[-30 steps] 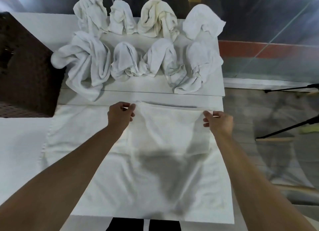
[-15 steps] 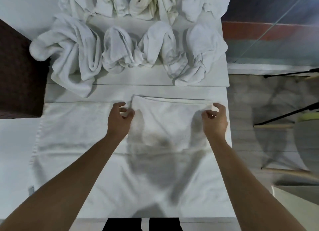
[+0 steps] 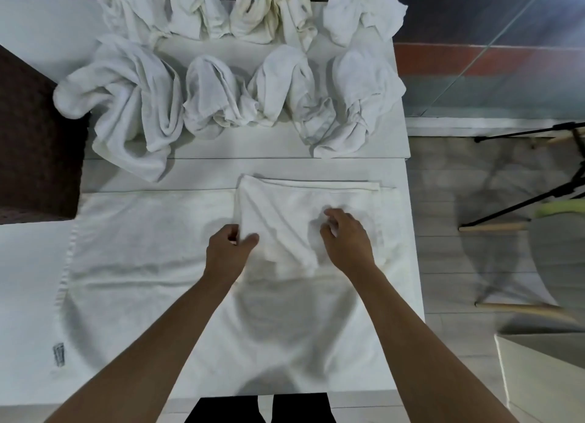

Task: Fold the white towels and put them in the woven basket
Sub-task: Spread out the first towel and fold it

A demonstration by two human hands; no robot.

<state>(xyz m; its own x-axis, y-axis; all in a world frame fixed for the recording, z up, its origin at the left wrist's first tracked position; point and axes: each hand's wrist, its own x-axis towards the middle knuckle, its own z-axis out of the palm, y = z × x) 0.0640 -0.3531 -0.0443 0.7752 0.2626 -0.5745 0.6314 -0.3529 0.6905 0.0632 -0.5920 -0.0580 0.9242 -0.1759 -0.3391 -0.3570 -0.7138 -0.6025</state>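
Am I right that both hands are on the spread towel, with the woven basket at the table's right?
Not quite: the head view shows the woven basket at the table's left. Left hand and right hand are on the spread towel.

small dark printed tag (image 3: 59,354) at the spread towel's (image 3: 142,248) near-left corner, lettering too blurred to read
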